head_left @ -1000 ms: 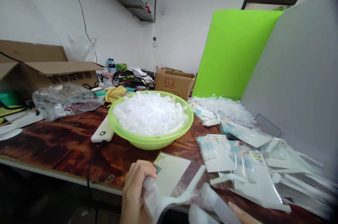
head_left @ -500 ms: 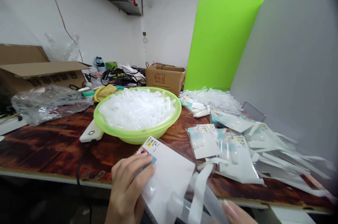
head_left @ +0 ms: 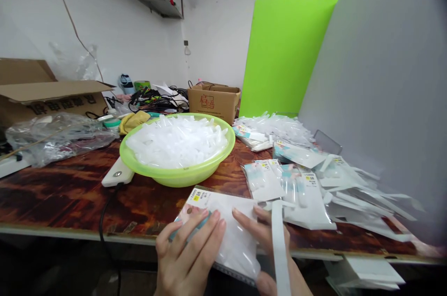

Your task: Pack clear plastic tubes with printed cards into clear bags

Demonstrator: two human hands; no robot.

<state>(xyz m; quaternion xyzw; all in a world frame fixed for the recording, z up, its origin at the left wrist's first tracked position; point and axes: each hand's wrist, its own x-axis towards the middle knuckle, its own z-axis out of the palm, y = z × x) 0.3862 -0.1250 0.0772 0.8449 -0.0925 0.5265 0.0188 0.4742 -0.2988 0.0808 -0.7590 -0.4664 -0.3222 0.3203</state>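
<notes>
Glossy white, the packet (head_left: 232, 247) lies under straight fingers of the left hand (head_left: 190, 256) (thumb hidden, grip unclear) and parted fingers of the right hand (head_left: 262, 235), apparently pressed flat. It overlaps the near edge of the table (head_left: 84, 198); little room separates it from the bowl (head_left: 188, 178), and other packets (head_left: 309, 207) crowd the right.

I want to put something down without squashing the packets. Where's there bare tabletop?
The widest bare tabletop lies left, between the crumpled plastic bag, black cable and front edge. A smaller patch sits between that cable, the green bowl and the left hand. Crowded: the right, with loose packets, and the back, with wires and a cardboard box.
</notes>
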